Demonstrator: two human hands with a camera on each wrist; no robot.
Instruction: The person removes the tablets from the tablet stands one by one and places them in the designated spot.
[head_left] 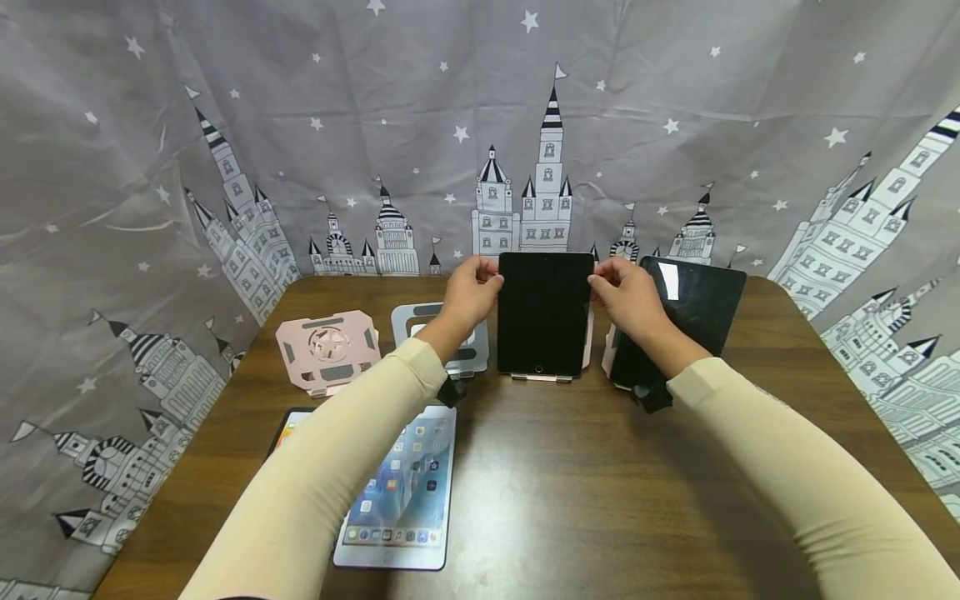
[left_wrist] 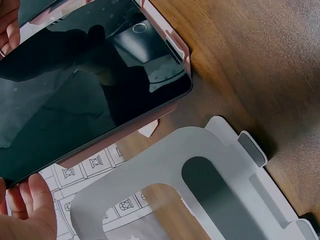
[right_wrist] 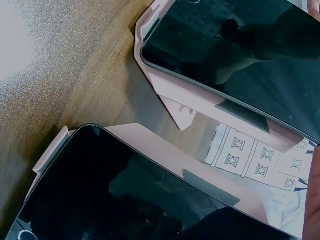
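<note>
Head view: we extend both arms forward, left hand (head_left: 471, 293) and right hand (head_left: 628, 296) pinching opposite upper side edges of the black tablet (head_left: 543, 312). Its lower edge sits at the pink stand's lip (head_left: 542, 378). We observe narrow gaps toward the grey stand (head_left: 402, 322) and second tablet (head_left: 708, 304); table surface (head_left: 570, 467) extends in front.

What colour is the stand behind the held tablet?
The stand is pale pink, showing best in the right wrist view.
</note>
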